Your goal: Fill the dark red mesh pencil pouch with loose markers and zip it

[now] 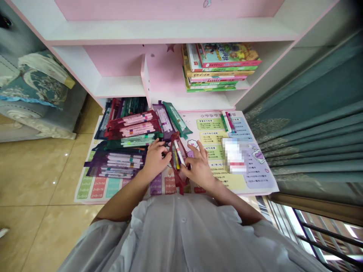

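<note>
A red mesh pencil pouch (pixel 180 186) lies open in front of me, with a white marker (pixel 178 151) and a yellow one (pixel 174 158) inside its mouth. My left hand (pixel 156 158) pinches the pouch's left edge between thumb and fingers. On the opposite edge, the thumb and forefinger of my right hand (pixel 199 165) close on the rim near the white marker's lower end, while its other fingers stretch forward. To the left lie filled pouches: purple (pixel 96 163), green (pixel 115 144) and red (pixel 117 126), holding rows of markers.
A dark green pouch (pixel 177 120) and another purple pouch (pixel 163 119) lie behind my hands. Several loose markers (pixel 228 121) and a blurred white item (pixel 235 155) rest on the printed desk mat (pixel 263 181). Books (pixel 221 71) are stacked on the pink-and-white shelf (pixel 170 31).
</note>
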A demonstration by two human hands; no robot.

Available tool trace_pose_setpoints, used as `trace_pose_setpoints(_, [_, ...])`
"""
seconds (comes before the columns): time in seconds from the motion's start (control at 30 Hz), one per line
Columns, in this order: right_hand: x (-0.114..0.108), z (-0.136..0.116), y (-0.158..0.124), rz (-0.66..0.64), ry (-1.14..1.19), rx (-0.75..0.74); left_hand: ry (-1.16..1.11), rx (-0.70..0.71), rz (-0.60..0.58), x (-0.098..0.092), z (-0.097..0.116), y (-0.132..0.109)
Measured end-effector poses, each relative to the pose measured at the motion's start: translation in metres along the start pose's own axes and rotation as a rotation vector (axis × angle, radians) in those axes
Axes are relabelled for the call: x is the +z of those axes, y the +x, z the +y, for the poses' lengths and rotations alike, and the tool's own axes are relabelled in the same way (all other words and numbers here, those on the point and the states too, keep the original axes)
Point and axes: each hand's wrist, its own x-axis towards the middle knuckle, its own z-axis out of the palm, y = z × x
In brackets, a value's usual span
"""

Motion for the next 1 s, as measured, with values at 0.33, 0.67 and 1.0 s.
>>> trace_pose_setpoints(0.33, [0.011,-0.002,0.005,-0.069,-0.133,0.028,0.041,0.001,-0.004,-0.001,0.0,0.0])
trace_pose_setpoints(0.67, [-0.013,0.025,0.027,0.199,-0.047,-0.025,0.048,-0.001,-0.012,-0.002,-0.001,0.0])
trace_pose_setpoints(1.0, [-0.037,0.183,0.092,0.196,-0.337,0.591,0.04,0.002,-0.013,-0.003,0.0,0.0])
